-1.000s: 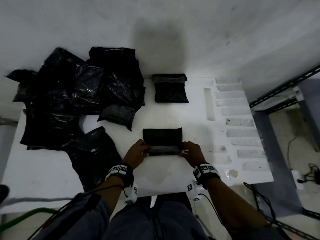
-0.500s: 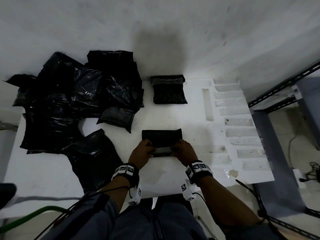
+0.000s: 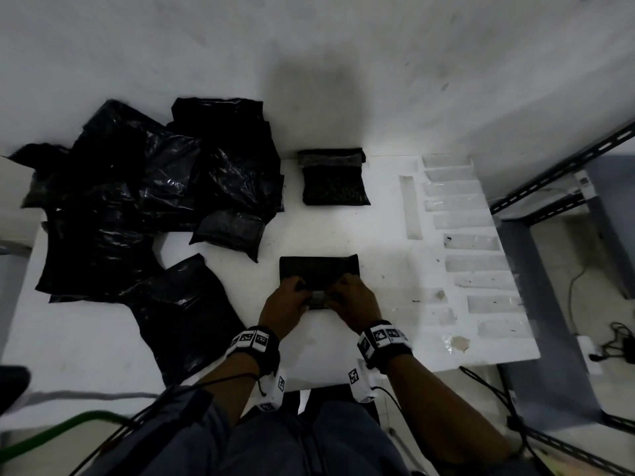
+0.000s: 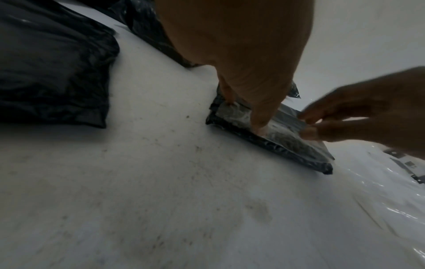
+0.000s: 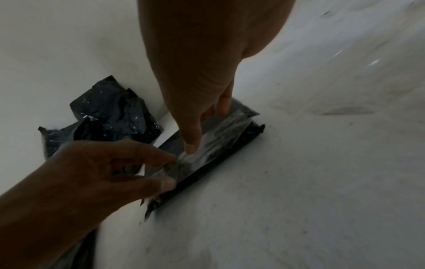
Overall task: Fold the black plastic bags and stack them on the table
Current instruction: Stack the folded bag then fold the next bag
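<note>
Fingers of the left hand [image 3: 287, 298] and right hand [image 3: 354, 297], close together, pin the folded bag [image 3: 318, 271] to the table [image 3: 343, 231] beneath them; press along the crease evenly (plastic springs back). Wrist views show thumbs pinching its shiny flap [image 5: 218, 138]; only the head view shows the stack [image 3: 333, 182] beyond.
</note>
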